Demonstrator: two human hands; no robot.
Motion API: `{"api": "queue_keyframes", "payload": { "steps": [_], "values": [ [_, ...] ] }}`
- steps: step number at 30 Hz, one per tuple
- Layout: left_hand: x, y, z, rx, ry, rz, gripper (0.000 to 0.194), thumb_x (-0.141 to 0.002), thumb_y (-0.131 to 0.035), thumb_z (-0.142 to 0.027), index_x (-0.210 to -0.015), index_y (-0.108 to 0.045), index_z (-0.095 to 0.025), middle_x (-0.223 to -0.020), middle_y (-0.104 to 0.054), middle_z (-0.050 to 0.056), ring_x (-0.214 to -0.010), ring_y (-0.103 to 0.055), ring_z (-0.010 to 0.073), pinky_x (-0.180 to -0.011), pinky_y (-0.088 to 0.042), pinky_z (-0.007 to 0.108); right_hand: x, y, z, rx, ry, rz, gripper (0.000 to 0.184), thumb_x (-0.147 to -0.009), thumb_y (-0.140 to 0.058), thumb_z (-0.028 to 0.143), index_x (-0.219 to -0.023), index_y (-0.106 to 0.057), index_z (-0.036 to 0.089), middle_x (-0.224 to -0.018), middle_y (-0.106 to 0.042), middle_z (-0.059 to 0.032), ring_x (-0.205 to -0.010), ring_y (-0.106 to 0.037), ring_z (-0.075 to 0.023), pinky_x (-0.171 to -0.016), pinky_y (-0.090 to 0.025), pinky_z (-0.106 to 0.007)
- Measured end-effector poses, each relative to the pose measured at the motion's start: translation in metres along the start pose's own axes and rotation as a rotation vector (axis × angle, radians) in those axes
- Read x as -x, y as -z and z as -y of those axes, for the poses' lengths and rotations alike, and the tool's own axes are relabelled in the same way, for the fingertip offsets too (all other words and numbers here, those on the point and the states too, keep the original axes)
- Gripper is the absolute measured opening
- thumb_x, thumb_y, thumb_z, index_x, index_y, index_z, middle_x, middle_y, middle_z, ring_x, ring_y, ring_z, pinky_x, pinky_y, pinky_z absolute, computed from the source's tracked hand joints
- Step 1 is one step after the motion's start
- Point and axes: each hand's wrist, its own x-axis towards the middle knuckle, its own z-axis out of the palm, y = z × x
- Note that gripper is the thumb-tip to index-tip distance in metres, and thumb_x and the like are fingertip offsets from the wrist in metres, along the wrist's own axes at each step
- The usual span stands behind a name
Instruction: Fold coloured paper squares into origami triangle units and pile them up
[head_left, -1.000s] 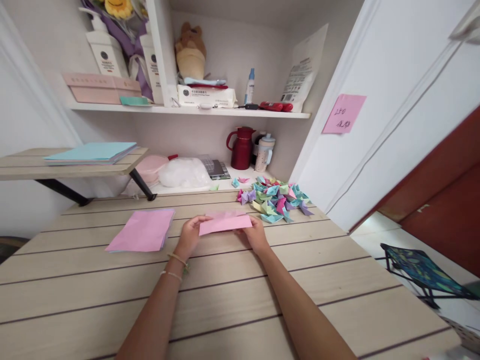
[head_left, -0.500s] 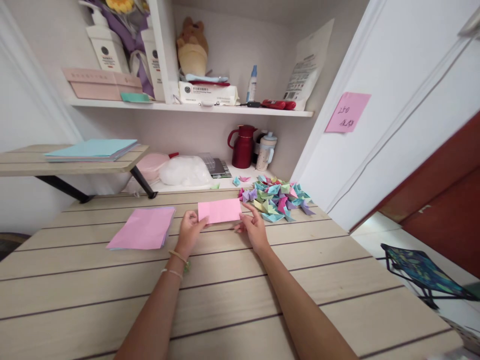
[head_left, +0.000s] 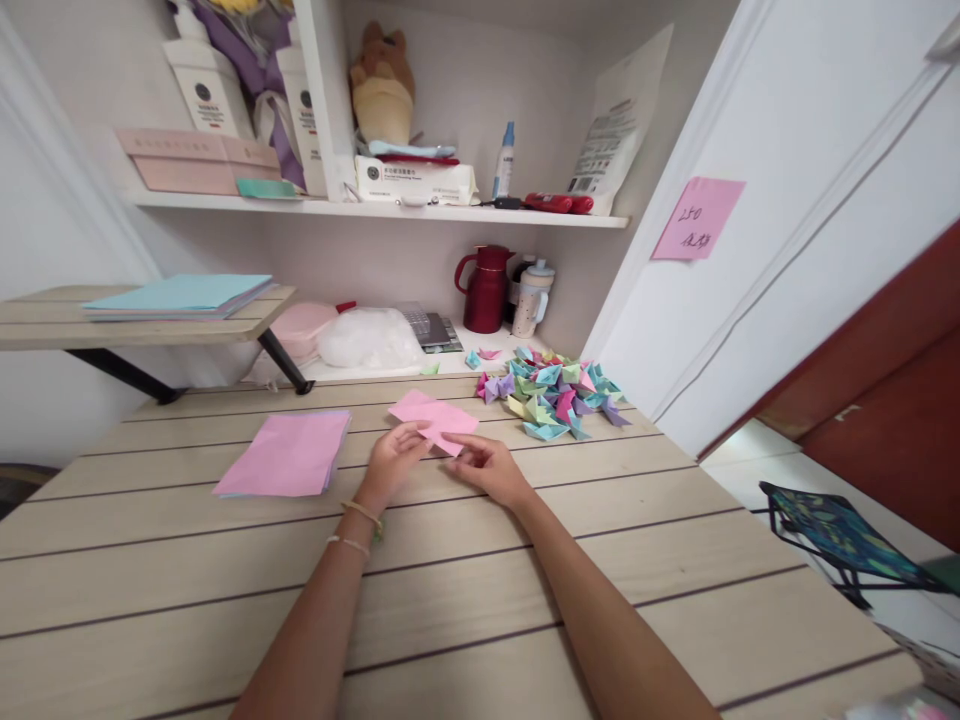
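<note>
A pink sheet of paper [head_left: 435,415], folded over, lies slanted between my hands, with one corner toward me. My left hand [head_left: 394,460] curls at its lower left edge, fingers pressed on the paper. From the right, my right hand [head_left: 487,468] pinches the near corner between thumb and fingers. Left of them rests a stack of square paper [head_left: 289,455] with a pink sheet on top. A heap of small folded paper pieces [head_left: 562,395] in several colours sits beyond my right hand.
A raised wooden shelf [head_left: 142,333] at the left carries more paper, blue on top [head_left: 184,293]. Behind the table [head_left: 450,600] stand a dark red jug [head_left: 486,292], a tumbler [head_left: 531,300] and a white plastic bag [head_left: 369,338]. A folding stool [head_left: 840,530] is at right.
The pink paper has turned from level to slanted, its near corner now toward me. My right hand has moved left and down to that corner; my left hand has shifted slightly right.
</note>
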Motion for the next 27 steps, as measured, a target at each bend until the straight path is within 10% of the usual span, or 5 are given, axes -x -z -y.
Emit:
{"api": "queue_keyframes", "payload": {
  "steps": [10, 16, 22, 27],
  "values": [
    [0.002, 0.002, 0.001, -0.028, 0.022, 0.063, 0.036, -0.048, -0.077, -0.017, -0.082, -0.064, -0.012, -0.077, -0.069, 0.006, -0.073, -0.064, 0.0163, -0.076, -0.050, 0.030, -0.006, 0.005, -0.006, 0.021, 0.127, -0.179, 0.025, -0.064, -0.068, 0.030, -0.085, -0.069, 0.017, -0.082, -0.064, -0.0046, -0.068, -0.055, -0.0141, -0.061, -0.043, -0.024],
    [0.002, 0.002, 0.002, -0.143, -0.009, 0.028, 0.021, -0.055, -0.074, -0.024, -0.068, -0.063, -0.012, -0.071, -0.068, 0.004, -0.071, -0.063, 0.0161, -0.073, -0.049, 0.029, -0.008, 0.004, -0.008, -0.090, 0.044, -0.245, 0.024, -0.065, -0.067, 0.039, -0.068, -0.062, 0.016, -0.063, -0.062, -0.0012, -0.056, -0.055, -0.0134, -0.055, -0.046, -0.025],
    [0.001, 0.000, 0.003, 0.008, -0.061, -0.055, 0.046, -0.057, -0.073, -0.021, -0.094, -0.046, -0.017, -0.072, -0.065, 0.001, -0.067, -0.064, 0.0141, -0.070, -0.049, 0.029, -0.009, 0.003, -0.011, -0.216, 0.008, -0.205, 0.052, -0.065, -0.067, 0.038, -0.111, -0.051, 0.020, -0.061, -0.061, 0.0039, -0.052, -0.057, -0.0120, -0.056, -0.047, -0.026],
    [0.001, 0.000, 0.000, 0.054, -0.047, -0.067, 0.058, -0.059, -0.072, -0.023, -0.108, -0.041, -0.017, -0.071, -0.065, 0.000, -0.066, -0.064, 0.0137, -0.070, -0.048, 0.028, -0.007, 0.003, -0.010, -0.043, 0.001, -0.125, 0.028, -0.068, -0.064, 0.039, -0.082, -0.065, 0.015, -0.063, -0.061, -0.0005, -0.057, -0.054, -0.0127, -0.054, -0.042, -0.024]
  ]
}}
